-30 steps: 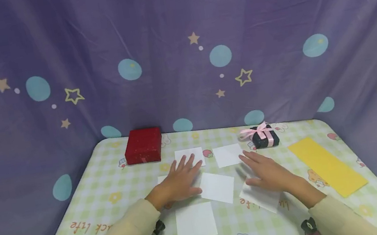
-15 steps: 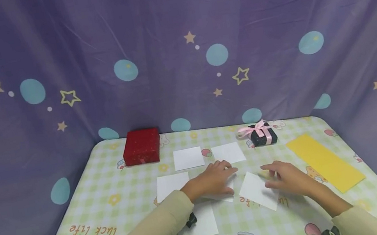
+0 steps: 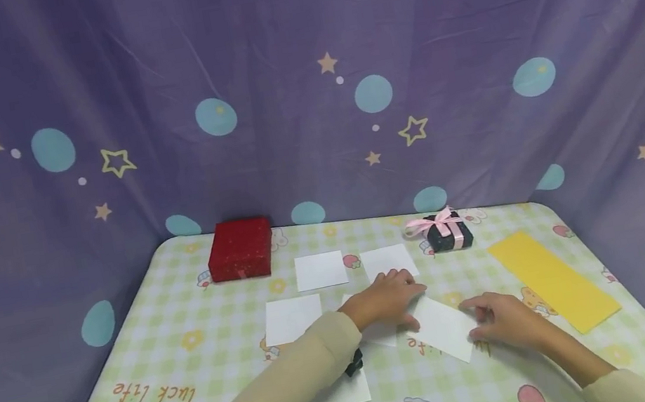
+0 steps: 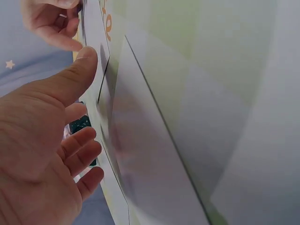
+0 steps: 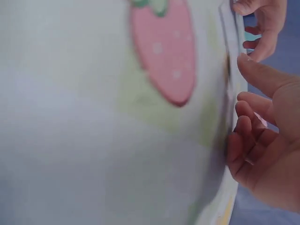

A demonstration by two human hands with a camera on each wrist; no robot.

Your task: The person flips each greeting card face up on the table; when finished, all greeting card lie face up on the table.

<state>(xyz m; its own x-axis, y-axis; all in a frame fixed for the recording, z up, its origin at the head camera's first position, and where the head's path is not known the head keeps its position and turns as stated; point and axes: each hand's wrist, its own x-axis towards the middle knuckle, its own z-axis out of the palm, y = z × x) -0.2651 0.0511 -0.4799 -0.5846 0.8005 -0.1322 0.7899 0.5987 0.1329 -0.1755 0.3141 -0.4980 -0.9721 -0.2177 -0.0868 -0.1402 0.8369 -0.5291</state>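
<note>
A white square of paper (image 3: 442,332) lies at a slant between my two hands on the table. My left hand (image 3: 386,303) is at its left edge, partly over another white square (image 3: 382,335). In the left wrist view, the left thumb (image 4: 77,77) stands apart from the loosely bent fingers, with nothing seen between them. At the slanted square's right edge is my right hand (image 3: 505,321), thumb and index apart. The right wrist view shows its other fingers (image 5: 243,136) bent loosely. Whether either hand's fingertips touch the paper is hard to tell.
More white squares lie around: one at back left (image 3: 321,271), one at back right (image 3: 388,261), one at left (image 3: 292,320), one partly under the left forearm (image 3: 348,394). A red box (image 3: 241,249), a dark ribboned box (image 3: 449,233) and a yellow sheet (image 3: 555,281) lie farther out.
My left hand has moved right from the back-left squares to the slanted square's left edge. My right hand has drawn back and right, from above that square to its right edge.
</note>
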